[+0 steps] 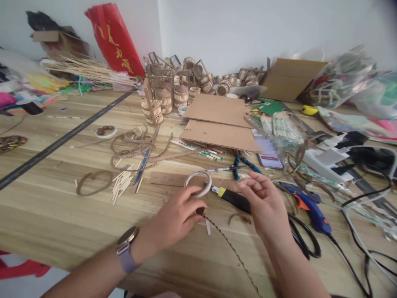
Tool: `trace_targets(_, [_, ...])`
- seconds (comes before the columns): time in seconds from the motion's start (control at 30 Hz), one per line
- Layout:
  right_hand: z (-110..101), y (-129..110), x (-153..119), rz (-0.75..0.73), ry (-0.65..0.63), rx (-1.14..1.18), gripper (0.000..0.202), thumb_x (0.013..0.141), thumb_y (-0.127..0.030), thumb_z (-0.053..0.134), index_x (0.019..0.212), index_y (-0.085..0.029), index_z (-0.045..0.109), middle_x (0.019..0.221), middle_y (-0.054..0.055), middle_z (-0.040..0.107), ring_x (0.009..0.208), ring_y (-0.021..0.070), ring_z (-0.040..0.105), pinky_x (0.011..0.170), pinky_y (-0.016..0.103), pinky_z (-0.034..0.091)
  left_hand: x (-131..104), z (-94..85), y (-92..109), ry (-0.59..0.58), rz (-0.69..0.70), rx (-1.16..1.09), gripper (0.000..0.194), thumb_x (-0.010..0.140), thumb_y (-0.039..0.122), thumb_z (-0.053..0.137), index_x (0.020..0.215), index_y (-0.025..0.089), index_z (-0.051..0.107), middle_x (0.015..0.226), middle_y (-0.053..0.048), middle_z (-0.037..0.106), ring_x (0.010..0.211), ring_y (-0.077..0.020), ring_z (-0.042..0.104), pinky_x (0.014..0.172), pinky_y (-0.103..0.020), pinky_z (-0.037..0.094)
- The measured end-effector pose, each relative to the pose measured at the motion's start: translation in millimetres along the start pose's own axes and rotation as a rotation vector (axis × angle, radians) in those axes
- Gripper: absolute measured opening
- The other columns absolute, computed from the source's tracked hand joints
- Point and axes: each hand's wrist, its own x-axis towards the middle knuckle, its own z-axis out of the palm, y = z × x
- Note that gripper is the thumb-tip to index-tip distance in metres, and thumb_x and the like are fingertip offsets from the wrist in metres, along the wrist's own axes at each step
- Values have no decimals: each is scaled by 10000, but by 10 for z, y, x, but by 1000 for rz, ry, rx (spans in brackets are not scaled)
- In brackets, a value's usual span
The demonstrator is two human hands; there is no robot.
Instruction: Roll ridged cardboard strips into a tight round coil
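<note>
My left hand [175,215], with a watch on its wrist, pinches a small dark brown coil [201,211] between thumb and fingers. From the coil a thin wavy-edged strip [234,248] trails toward the lower right. Just beyond those fingers is a white tape ring [207,188]; one finger overlaps its near edge, and I cannot tell whether it grips it. My right hand [268,203] hovers by a black and yellow utility knife [234,199]. Its thumb and fingertips are drawn together; anything between them is too small to name. A flat brown strip [169,179] lies behind the ring.
A blue glue gun [313,211] and its cords lie at the right, beside a white power strip [325,159]. Blue-handled pliers [237,165], a phone [270,159] and cardboard sheets [217,134] are beyond my hands. Small sticks [123,182] lie left; little wooden buckets [164,101] stand behind.
</note>
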Motion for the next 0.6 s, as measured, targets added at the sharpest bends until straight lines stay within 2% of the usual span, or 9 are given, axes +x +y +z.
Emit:
trace_targets(0.07, [58,-67,-58,153,-81,248,377,694,-356,800,980,-249,578,750,-31,634,694,127,588,695,265,465,15,-7,-16,22,3,-25,167,916,165,592,1065,200,658,1424,-135,429,1287,-294,471,1053,-445,441])
trace_targets(0.13, [160,-124,-162,255,-164,412,405,659,-338,839,977,-264,600,741,-43,629,691,123,578,695,259,459,25,-13,-9,53,-7,-64,170,941,193,561,1085,204,650,1333,-135,495,1237,-281,498,1027,-445,448])
trace_targets(0.27, [322,-151,-348,365,-323,580,422,678,-316,831,1040,-281,616,751,-38,623,720,145,580,728,292,467,30,-18,35,65,-26,-224,193,975,267,526,1121,180,618,1043,-84,634,990,-205,600,878,-336,499])
trace_targets(0.37, [362,-114,-411,427,-320,628,438,697,-280,817,1085,-292,614,781,-34,615,714,147,574,728,299,465,31,-19,61,92,-41,-270,179,963,287,554,1085,175,621,1011,-72,657,938,-194,608,838,-310,485])
trace_targets(0.6, [391,-92,-439,505,-263,678,469,662,-240,838,1078,-286,626,783,-37,605,696,138,557,710,285,459,25,-33,99,100,-92,-251,110,882,195,668,975,170,614,880,-16,661,798,-161,613,763,-276,457])
